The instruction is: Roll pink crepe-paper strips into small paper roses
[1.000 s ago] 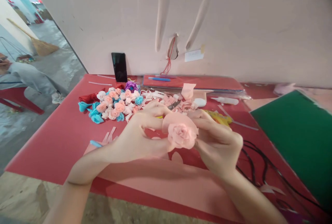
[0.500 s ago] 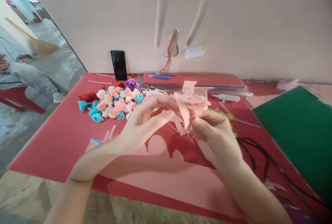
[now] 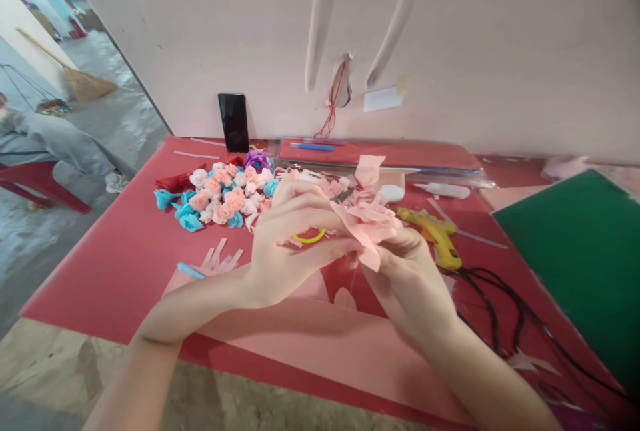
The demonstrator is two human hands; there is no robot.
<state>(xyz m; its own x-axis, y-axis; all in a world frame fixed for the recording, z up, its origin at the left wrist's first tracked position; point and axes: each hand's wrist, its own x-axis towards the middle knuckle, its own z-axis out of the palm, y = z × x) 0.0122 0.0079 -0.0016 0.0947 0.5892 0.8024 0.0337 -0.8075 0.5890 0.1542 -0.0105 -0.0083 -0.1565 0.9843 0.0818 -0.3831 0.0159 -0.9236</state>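
Pink paper forms the flower [image 3: 375, 216] just right of the frame's centre; the left hand [image 3: 287, 244] pinches its outer petal [image 3: 369, 254], the right hand [image 3: 413, 278] grips its base. Pulling too hard could tear that thin petal; swinging rightward might knock the yellow glue gun [image 3: 441, 239] nearby.

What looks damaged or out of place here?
The pale wall behind the table has a ragged hole with red strings hanging from it, which looks like damage. At the pink paper flower, held between the left hand and right hand, nothing odd stands out.
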